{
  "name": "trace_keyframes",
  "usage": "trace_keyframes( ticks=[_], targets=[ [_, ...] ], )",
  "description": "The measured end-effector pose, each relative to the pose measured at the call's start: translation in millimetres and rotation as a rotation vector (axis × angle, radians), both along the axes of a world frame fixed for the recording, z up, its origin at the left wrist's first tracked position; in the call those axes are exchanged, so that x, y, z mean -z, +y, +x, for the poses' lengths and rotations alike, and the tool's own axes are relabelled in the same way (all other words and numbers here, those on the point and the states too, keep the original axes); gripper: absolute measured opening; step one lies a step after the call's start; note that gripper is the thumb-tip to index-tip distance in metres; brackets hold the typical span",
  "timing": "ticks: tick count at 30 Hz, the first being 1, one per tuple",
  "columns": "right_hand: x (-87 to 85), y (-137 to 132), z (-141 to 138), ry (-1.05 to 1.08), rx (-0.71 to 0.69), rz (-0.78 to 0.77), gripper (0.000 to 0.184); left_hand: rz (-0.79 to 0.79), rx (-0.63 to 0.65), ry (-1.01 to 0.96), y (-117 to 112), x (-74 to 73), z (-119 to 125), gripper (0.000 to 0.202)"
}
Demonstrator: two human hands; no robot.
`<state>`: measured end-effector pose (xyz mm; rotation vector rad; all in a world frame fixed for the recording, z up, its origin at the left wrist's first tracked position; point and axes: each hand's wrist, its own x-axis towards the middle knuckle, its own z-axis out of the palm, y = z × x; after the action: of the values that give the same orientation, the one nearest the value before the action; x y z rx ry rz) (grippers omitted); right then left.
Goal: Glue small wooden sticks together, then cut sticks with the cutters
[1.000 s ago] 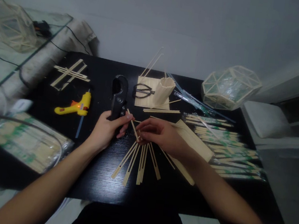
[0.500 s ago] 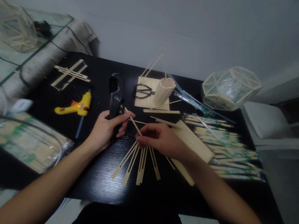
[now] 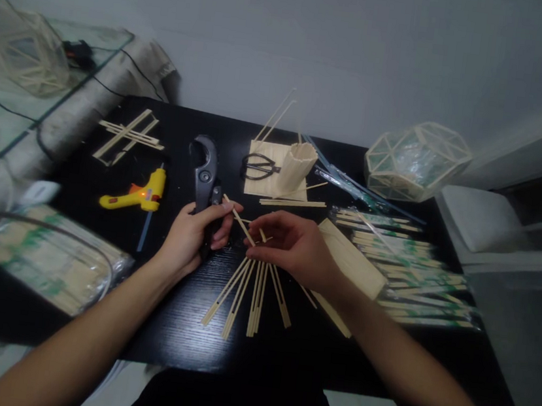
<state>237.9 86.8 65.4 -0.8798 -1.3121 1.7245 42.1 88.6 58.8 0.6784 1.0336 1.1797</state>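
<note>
My left hand is closed around the handles of a black pipe cutter, whose curved jaw points away from me. The thumb and fingers of that hand also touch one end of a thin wooden stick. The stick's other end is pinched in my right hand, and a second short stick end shows among the right fingers. Below the hands several pairs of split wooden chopsticks fan out on the black table, their upper ends hidden by my right hand.
A yellow glue gun lies left, near crossed sticks. Scissors and a stick-built cup rest on a wooden panel at the back. Packaged chopsticks and a wooden board are right; a polyhedral frame stands behind.
The cutter has tilted left in my left hand. My right fingers have spread slightly, and a second stick end now shows among them.
</note>
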Motion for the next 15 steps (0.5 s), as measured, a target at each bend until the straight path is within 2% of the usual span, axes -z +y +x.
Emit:
trace_keyframes(
  ticks=[2,8,15],
  targets=[
    [-0.7,-2.0,-1.1,0.030,0.028,0.024,0.039,-0.004,-0.006,-0.020,1.0,0.3,0.7,0.022],
    [-0.9,-4.7,-4.4,0.002,0.189,0.172,0.027,-0.022,0.036,-0.073,-1.2,2.2,3.4,0.018],
    [-5.1,-2.2,-4.7,-0.018,0.345,0.288,0.016,-0.228,0.230,-0.257,-3.8,6.2,8.8,0.020]
  ],
)
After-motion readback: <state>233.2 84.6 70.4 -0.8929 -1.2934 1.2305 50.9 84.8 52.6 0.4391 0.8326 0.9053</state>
